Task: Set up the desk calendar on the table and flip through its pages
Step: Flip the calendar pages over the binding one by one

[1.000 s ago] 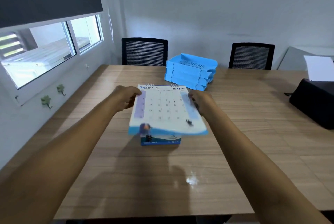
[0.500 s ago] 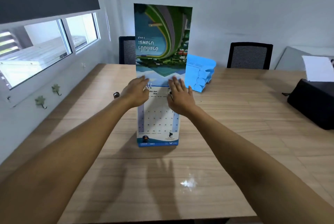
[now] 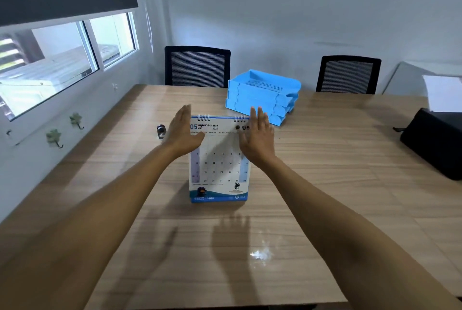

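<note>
The desk calendar (image 3: 220, 167) stands upright on the wooden table (image 3: 337, 184), its spiral binding at the top and the May page facing me. My left hand (image 3: 183, 132) hovers flat and open in front of the calendar's upper left corner, fingers pointing away. Over the upper right corner my right hand (image 3: 257, 137) is likewise flat and open. Neither hand grips a page; whether the palms touch the sheet I cannot tell.
A stack of blue letter trays (image 3: 262, 97) sits just behind the calendar. A small dark object (image 3: 161, 131) lies to its left. A black printer (image 3: 435, 139) with white paper occupies the right edge. Two black chairs (image 3: 197, 67) stand at the far side.
The April page was lifted, swung up over the spiral binding and dropped behind. The May page now shows, and both hands have let go and opened.
</note>
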Motion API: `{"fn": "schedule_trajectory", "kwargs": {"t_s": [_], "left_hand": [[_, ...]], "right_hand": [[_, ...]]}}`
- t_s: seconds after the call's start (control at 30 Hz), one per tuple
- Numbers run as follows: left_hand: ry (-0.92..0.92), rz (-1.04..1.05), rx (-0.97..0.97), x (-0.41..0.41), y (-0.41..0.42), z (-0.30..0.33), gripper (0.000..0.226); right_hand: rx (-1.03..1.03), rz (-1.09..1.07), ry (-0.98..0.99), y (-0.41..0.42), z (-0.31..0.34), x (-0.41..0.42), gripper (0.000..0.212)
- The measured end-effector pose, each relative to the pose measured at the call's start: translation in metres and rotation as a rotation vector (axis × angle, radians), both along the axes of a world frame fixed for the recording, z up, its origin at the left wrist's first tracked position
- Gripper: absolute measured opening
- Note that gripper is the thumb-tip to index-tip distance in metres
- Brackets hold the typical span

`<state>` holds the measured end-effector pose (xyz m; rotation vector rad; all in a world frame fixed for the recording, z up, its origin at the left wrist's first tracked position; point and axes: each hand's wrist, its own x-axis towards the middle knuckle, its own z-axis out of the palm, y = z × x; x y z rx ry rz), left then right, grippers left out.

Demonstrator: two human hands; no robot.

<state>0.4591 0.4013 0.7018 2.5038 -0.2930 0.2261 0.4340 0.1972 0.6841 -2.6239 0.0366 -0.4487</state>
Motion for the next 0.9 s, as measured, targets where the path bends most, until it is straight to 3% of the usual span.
{"fn": "schedule_trajectory", "kwargs": {"t_s": [0.13,0.2,0.33,0.57,0.67,0.8,0.9], "left_hand": [[0.273,0.134,-0.405,-0.013,0.005,-0.033,0.091],[0.373,0.095,-0.507,-0.018,0.003,-0.045,0.089],[0.446,0.037,-0.578,-0.028,-0.002,-0.055,0.091],[0.467,0.073,-0.499,-0.032,-0.006,-0.05,0.09],[0.329,0.162,-0.345,-0.035,-0.001,-0.04,0.057],[0.267,0.241,-0.479,-0.032,0.014,-0.022,0.01],[0.355,0.195,-0.726,-0.035,0.019,0.001,0.019]], "right_hand": [[0.725,-0.061,0.183,0.005,-0.015,-0.011,0.074],[0.965,-0.059,0.319,0.007,-0.021,-0.013,0.066],[1.027,-0.034,0.434,0.009,-0.031,-0.013,0.067],[0.969,-0.058,0.366,0.011,-0.016,-0.034,0.048],[0.915,-0.141,0.244,0.007,-0.007,-0.046,0.03],[1.0,-0.231,0.231,-0.006,0.009,-0.047,0.015],[1.229,-0.182,0.343,-0.017,0.029,-0.048,0.023]]}}
